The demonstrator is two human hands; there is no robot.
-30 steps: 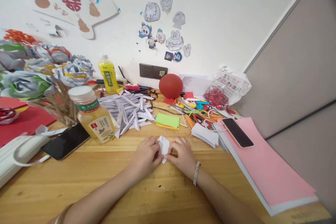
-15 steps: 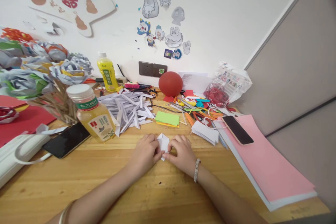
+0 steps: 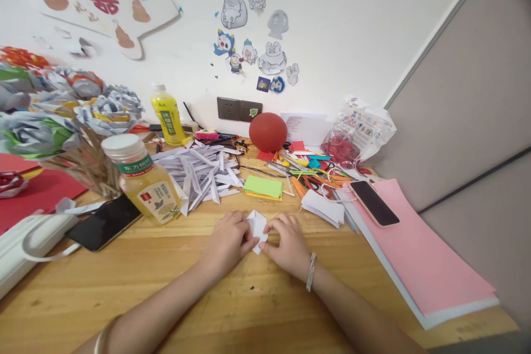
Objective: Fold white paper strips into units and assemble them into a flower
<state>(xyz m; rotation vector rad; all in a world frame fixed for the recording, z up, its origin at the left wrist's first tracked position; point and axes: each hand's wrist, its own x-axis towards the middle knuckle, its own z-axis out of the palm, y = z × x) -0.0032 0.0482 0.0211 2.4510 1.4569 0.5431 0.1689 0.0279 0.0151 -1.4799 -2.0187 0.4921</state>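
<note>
A small folded piece of white paper (image 3: 257,227) lies on the wooden table between my hands, its corners turned in. My left hand (image 3: 232,235) grips its left side, the thumb pressed on the lower edge. On the right side, my right hand (image 3: 285,239) pinches the paper's edge between thumb and fingertips. Just beyond are a stack of green and yellow paper slips (image 3: 263,187) and a large heap of folded white paper strips (image 3: 199,174). A stack of white paper pieces (image 3: 323,207) sits to the right of my right hand.
On the left stand a juice bottle (image 3: 141,177), paper flowers on sticks (image 3: 41,133) and a black phone (image 3: 103,222). A red ball (image 3: 267,132) and scattered scissors and scraps lie at the back. Another phone (image 3: 374,203) rests on pink paper sheets (image 3: 431,265).
My right thumb has drawn slightly away from the left thumb along the paper's lower edge. Both hands stay on the paper. The whole view has shifted a little.
</note>
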